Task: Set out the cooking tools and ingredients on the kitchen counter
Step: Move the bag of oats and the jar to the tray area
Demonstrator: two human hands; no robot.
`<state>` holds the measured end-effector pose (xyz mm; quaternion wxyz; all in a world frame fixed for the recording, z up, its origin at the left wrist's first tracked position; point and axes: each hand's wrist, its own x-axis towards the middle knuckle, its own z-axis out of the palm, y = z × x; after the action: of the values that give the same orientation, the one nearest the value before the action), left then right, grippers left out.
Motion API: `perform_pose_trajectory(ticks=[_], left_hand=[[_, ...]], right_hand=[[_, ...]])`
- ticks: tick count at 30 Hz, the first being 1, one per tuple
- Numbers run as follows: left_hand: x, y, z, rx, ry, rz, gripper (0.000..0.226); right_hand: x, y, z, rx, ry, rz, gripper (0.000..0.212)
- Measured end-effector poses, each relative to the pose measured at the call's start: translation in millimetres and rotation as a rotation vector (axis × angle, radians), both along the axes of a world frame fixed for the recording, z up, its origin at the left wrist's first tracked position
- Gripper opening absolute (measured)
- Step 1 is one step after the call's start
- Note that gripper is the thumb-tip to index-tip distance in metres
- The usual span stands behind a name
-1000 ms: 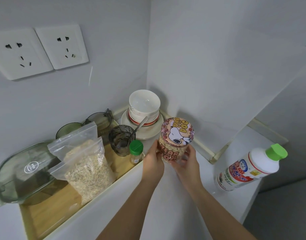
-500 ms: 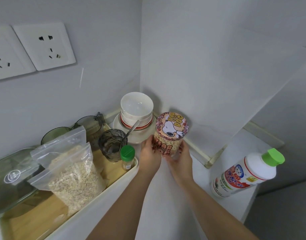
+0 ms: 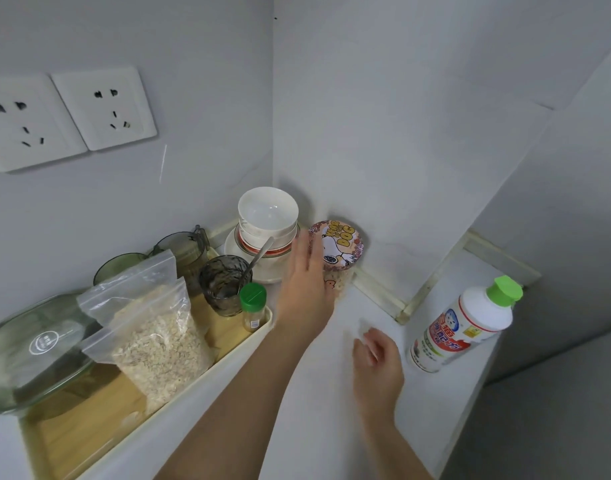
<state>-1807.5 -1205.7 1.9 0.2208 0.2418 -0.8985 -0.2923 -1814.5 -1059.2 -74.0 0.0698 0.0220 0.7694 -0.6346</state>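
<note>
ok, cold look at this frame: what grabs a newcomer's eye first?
The jar with the cartoon-dog lid stands in the wall corner of the white counter, the left hand flat-fingered against its left side; contact is hard to tell. The right hand hovers low, blurred, holding nothing. Next: the white bottle with a green cap at the right edge and the bag of oats in the tray on the left.

Clear cylindrical jar (image 3: 337,245), cartoon-dog printed lid on, pale cereal inside. Upright on white worktop (image 3: 331,410), at back corner.
</note>
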Motion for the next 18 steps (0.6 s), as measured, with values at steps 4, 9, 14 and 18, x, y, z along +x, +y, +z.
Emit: perform_pose_trajectory(ticks=[4, 9, 14, 18], left_hand=[[1.3, -13.1, 7.1, -0.303, -0.372, -0.111, 0.080], [1.2, -15.7, 15.7, -0.343, -0.451, -0.127, 0.083], [-1.2, -13.3, 21.1, -0.330, -0.525, -0.132, 0.083], [-1.0, -12.6, 25.2, -0.338, -0.541, -0.149, 0.078]], right_hand=[[16.0, 36.1, -4.6, -0.010, -0.051, -0.241, 0.020], [-10.1, 60.0, 1.5, 0.012, -0.008, -0.359, 0.064], [-39.0, 63.3, 13.6, 0.043, 0.057, -0.274, 0.068], [-43.3, 59.4, 12.5, 0.094, 0.070, -0.182, 0.043]])
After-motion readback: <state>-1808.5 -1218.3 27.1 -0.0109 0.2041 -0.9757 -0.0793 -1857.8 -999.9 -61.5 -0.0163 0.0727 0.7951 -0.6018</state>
